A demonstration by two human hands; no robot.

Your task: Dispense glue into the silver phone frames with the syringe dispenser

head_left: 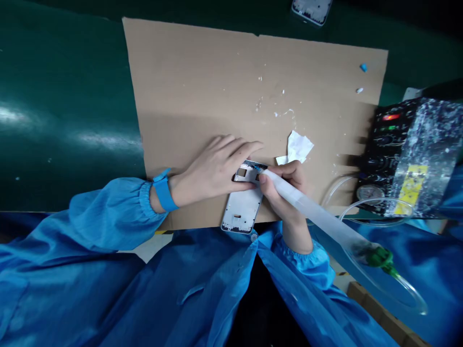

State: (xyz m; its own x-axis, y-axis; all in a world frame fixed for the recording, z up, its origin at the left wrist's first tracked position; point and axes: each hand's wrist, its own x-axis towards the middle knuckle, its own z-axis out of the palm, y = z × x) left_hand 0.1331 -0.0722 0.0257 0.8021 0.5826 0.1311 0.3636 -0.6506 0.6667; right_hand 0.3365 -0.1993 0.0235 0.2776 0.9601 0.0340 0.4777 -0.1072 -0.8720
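A silver phone frame (241, 212) with cutouts lies tilted near the front edge of the cardboard. My left hand (213, 166) grips its upper left side, thumb across the face and fingers along the far edge. In my right hand (285, 188) is a translucent dispensing syringe (307, 207), slanting from the lower right. Its blue tip is at the top end of the phone frame; whether it touches I cannot tell. A green cap (379, 258) with a clear air hose closes the syringe's back end. A crumpled white paper (298, 146) lies just beyond my right hand.
The cardboard sheet (188, 86) covers a green table (65, 106). At the right stands a stained black dispenser box (408, 159) with a gauge and a looping hose. Another phone frame (313, 9) lies at the far edge. A small blue piece (363, 67) and white crumbs dot the cardboard.
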